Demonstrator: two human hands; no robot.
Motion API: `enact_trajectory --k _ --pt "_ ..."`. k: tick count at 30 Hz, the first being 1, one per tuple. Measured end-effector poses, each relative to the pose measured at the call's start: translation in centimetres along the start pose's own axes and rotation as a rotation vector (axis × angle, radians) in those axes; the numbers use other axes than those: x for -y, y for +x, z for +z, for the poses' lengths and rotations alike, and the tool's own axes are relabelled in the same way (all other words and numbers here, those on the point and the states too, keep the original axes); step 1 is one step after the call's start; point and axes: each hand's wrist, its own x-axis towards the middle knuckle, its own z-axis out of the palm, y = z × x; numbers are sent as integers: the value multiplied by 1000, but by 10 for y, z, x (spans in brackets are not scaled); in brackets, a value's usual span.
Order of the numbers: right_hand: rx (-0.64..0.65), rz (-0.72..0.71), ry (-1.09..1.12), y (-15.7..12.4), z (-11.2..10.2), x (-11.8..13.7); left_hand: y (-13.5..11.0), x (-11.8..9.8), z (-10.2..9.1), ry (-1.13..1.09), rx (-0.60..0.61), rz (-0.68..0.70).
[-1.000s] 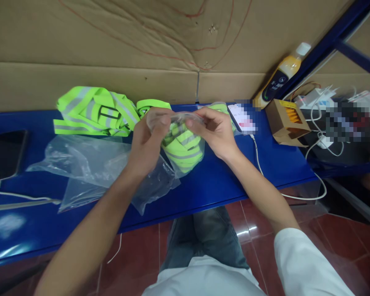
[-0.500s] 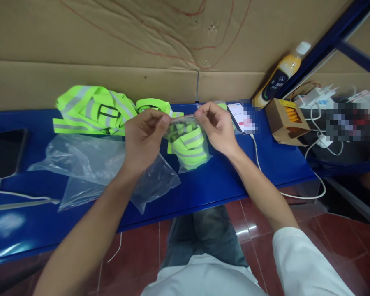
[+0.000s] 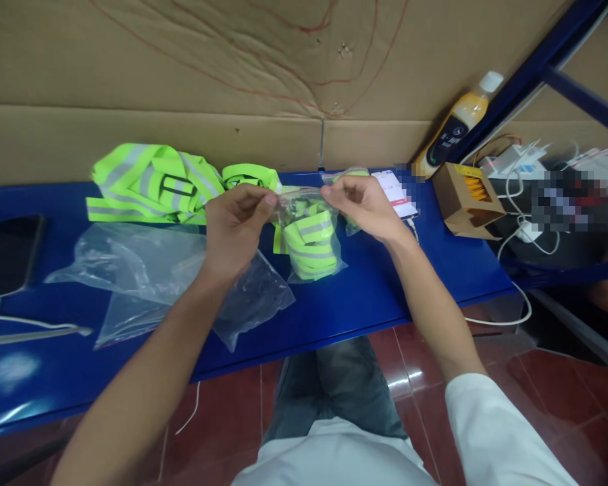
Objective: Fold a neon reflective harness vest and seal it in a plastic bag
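blue shelf (image 3: pixel 365 297) edge near; both hands' grips pinch bagged vest (image 3: pixel 311 243) top

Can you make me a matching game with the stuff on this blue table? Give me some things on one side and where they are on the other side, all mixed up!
Things:
1. folded neon vest
2. juice bottle
3. small cardboard box
4. dark phone

Places:
A. lying flat at the far left of the blue table
B. leaning against the cardboard wall
C. inside the clear bag that the left hand and right hand pinch
D. open, right of the white phone

Pairs: 1-C, 2-B, 3-D, 4-A
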Motion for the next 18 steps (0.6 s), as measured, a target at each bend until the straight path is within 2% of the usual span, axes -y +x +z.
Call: enact_trajectory --k 2,6,9,12,15,18 --pt "21 15 21 1 -4 -1 1 -2 -1 46 -7 25" --pt "-40 0 78 6 -11 -5 9 -9 -12 158 36 35" --pt "-124 -18 59 8 -22 -9 18 -14 -24 119 -14 55" --pt "-169 -44 25 8 -32 -9 22 -15 -26 67 -51 88" --pt "-116 -90 37 7 -31 -5 17 -13 -17 78 45 34" --pt "-50 -114 76 4 -18 -1 6 -8 -4 -13 174 -46"
